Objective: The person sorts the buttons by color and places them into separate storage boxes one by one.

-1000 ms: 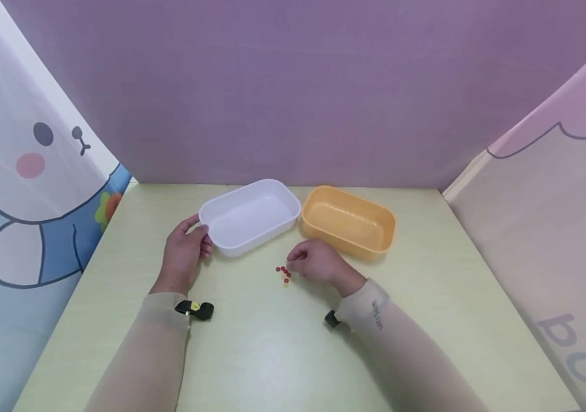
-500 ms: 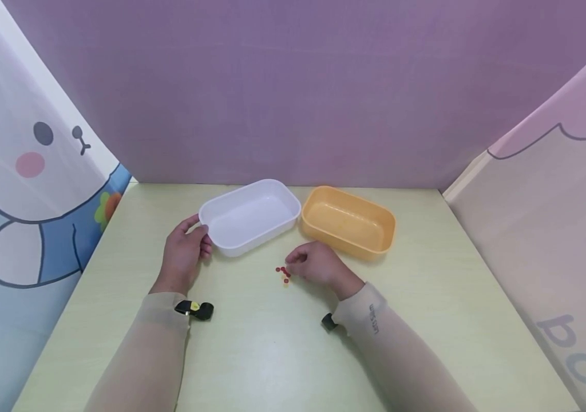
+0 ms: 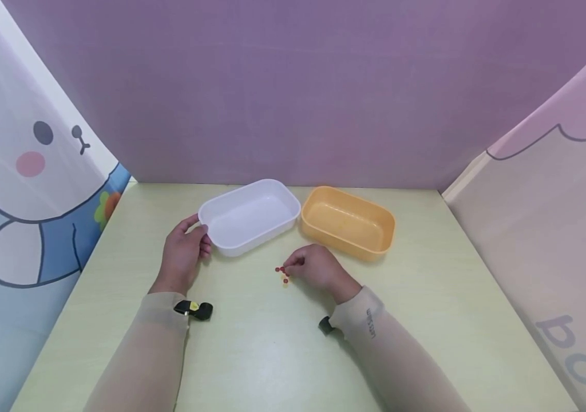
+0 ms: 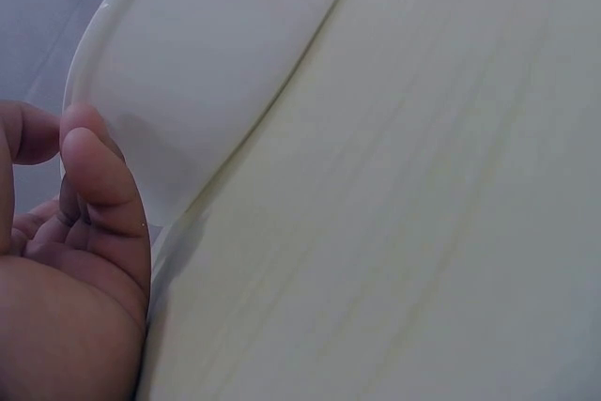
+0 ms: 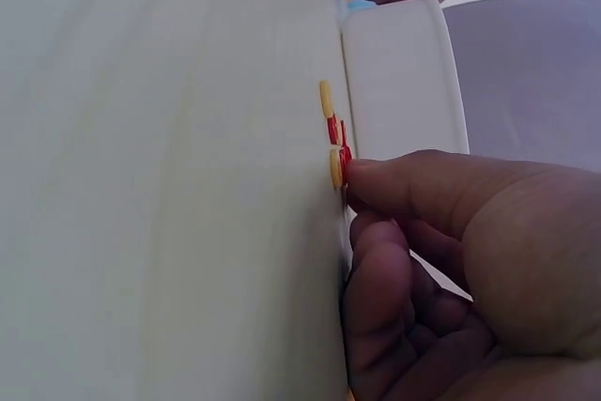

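Observation:
My left hand (image 3: 185, 252) grips the near left corner of a white plastic box (image 3: 252, 216); in the left wrist view its thumb (image 4: 99, 166) lies over the box's edge. My right hand (image 3: 316, 266) is down at a small cluster of flat round pieces, red (image 3: 285, 281) and yellow (image 5: 326, 99), on the table. In the right wrist view its thumb tip meets a red piece (image 5: 346, 164), beside a yellow one. The index fingertip is hidden behind the thumb, so I cannot tell if the piece is pinched.
An orange plastic box (image 3: 349, 220) stands right of the white one, their corners close together, with a few yellow specks on its floor. A purple panel (image 3: 293, 91) rises behind the pale table (image 3: 272, 355). Printed cloth sheets (image 3: 15, 229) flank both sides.
My right hand has slid slightly left and toward me, its fingertips now overlapping the red pieces. My left hand and both boxes have stayed in place.

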Tool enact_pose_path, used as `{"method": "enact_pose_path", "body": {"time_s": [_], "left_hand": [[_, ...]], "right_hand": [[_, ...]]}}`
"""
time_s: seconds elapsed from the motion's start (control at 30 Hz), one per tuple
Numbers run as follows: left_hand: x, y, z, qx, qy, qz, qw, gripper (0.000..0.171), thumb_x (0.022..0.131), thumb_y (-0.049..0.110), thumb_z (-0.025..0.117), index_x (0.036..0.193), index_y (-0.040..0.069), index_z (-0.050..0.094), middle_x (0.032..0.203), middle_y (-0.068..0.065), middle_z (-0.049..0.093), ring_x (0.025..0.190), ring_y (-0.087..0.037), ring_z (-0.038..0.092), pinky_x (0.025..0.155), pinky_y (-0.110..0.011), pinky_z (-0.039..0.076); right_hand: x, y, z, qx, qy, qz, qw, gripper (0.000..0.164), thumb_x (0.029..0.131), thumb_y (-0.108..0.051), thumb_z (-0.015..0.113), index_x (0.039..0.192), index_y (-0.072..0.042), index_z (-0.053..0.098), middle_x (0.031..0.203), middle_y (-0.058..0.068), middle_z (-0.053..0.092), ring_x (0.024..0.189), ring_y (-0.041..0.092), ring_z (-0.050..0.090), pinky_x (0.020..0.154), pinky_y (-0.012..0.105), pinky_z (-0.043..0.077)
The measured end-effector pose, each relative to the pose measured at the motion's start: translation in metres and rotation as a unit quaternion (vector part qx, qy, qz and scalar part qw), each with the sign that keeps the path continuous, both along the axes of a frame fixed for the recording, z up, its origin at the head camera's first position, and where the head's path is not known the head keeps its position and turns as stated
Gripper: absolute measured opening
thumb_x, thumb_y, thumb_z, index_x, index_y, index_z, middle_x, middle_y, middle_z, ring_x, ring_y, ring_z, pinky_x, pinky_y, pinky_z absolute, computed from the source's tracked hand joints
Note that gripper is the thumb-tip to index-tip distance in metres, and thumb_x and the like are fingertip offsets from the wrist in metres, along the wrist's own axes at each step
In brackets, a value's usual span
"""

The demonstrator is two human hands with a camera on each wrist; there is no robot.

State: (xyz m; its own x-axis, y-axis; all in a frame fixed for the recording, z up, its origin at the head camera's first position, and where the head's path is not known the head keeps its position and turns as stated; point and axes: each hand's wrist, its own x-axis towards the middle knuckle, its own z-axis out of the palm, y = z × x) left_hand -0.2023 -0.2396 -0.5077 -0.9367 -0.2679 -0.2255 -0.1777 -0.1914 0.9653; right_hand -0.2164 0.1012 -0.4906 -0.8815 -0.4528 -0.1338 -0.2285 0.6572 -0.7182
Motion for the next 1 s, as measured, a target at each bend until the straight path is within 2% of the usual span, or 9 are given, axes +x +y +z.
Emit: {"method": "enact_pose_path", "body": {"time_s": [0.2, 0.43, 0.87, 1.0], "left_hand": [[0.0015, -0.0003, 0.0018, 0.001, -0.001, 0.0, 1.0, 0.052, 0.115, 0.022, 0.065, 0.165, 0.017, 0.053, 0.092, -0.002, 0.067, 0.077, -0.012, 0.064, 0.063, -0.022, 0.059], [0.0028, -0.0001, 0.004, -0.002, -0.003, -0.003, 1.0, 0.053, 0.115, 0.023, 0.064, 0.166, 0.017, 0.052, 0.094, -0.003, 0.067, 0.078, -0.012, 0.064, 0.064, -0.022, 0.059], [0.0037, 0.0006, 0.0048, -0.009, -0.006, -0.001, 0.9999, 0.053, 0.115, 0.024, 0.065, 0.166, 0.018, 0.052, 0.094, -0.003, 0.067, 0.078, -0.012, 0.064, 0.065, -0.022, 0.06], [0.0037, -0.0007, 0.005, -0.01, -0.003, -0.003, 0.9999, 0.053, 0.115, 0.024, 0.065, 0.166, 0.018, 0.052, 0.094, -0.003, 0.067, 0.078, -0.012, 0.065, 0.065, -0.023, 0.061]], "right_hand": [[0.0025, 0.001, 0.0031, -0.002, -0.019, 0.003, 1.0, 0.012, 0.102, -0.022, 0.084, 0.094, -0.03, 0.087, 0.089, -0.017, 0.082, 0.096, 0.013, 0.07, 0.091, 0.036, 0.056], [0.0028, 0.002, 0.0035, 0.019, -0.01, 0.011, 1.0, 0.018, 0.101, -0.021, 0.085, 0.089, -0.034, 0.085, 0.092, -0.019, 0.08, 0.097, 0.013, 0.067, 0.093, 0.036, 0.054], [0.0057, 0.0017, 0.002, 0.049, 0.026, 0.052, 0.997, 0.015, 0.106, -0.018, 0.076, 0.094, -0.026, 0.079, 0.093, -0.012, 0.076, 0.095, 0.013, 0.067, 0.095, 0.038, 0.058], [0.0052, 0.0023, 0.0049, 0.052, 0.018, 0.054, 0.997, 0.015, 0.109, -0.019, 0.072, 0.097, -0.024, 0.078, 0.098, -0.01, 0.076, 0.098, 0.014, 0.067, 0.098, 0.04, 0.058]]}}
